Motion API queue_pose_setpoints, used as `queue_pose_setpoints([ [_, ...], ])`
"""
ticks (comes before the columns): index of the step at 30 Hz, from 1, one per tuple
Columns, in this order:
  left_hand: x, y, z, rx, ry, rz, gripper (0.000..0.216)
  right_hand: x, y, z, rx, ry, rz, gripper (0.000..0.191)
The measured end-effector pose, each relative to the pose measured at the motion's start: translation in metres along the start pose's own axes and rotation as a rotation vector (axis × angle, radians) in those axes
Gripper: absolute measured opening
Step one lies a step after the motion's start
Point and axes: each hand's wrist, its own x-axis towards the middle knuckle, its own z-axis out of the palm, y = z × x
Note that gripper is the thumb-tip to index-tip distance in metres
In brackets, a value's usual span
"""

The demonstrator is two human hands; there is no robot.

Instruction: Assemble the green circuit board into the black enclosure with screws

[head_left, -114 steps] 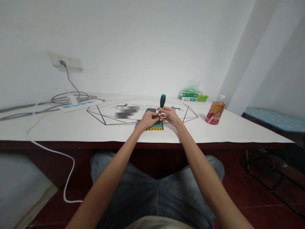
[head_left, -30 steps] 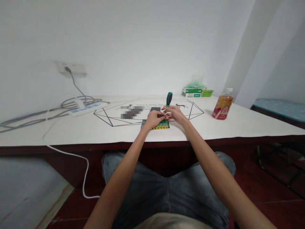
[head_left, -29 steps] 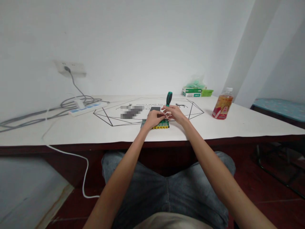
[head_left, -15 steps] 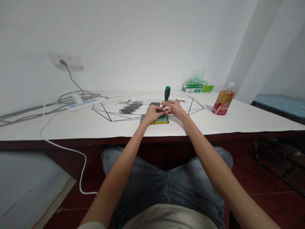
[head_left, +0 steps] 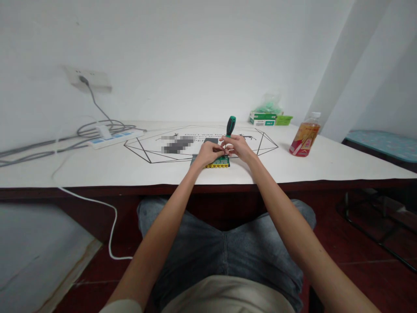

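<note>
A green circuit board [head_left: 217, 161] with a row of yellow ports along its near edge lies on the table in front of me. My left hand [head_left: 209, 154] rests over its left part, thumb and fingers pinched together near the screwdriver's lower end; what they grip is hidden. A screwdriver with a black and green handle [head_left: 231, 126] stands nearly upright over the board, its top leaning slightly right. My right hand [head_left: 239, 147] has its fingers closed around the screwdriver below the handle. The tip is hidden among the fingers.
Behind my hands lies a dark flat piece [head_left: 211, 141]. A drink bottle [head_left: 305, 134] stands to the right. Small green and white boxes [head_left: 262, 119] with a plastic bag sit at the back. A power strip [head_left: 112, 139] and grey cables are on the left.
The screwdriver handle leans a little more to the right. Both hands stay at the board, with only slight finger movement. My view has shifted slightly.
</note>
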Motion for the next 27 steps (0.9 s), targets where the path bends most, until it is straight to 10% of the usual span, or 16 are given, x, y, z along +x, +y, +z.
queue_pose_setpoints([
  [27,0.0017,-0.0052,0.0001,-0.073,-0.032,0.013,0.019,0.0008,-0.0005,-0.0001,0.034,-0.014,-0.011,0.045],
])
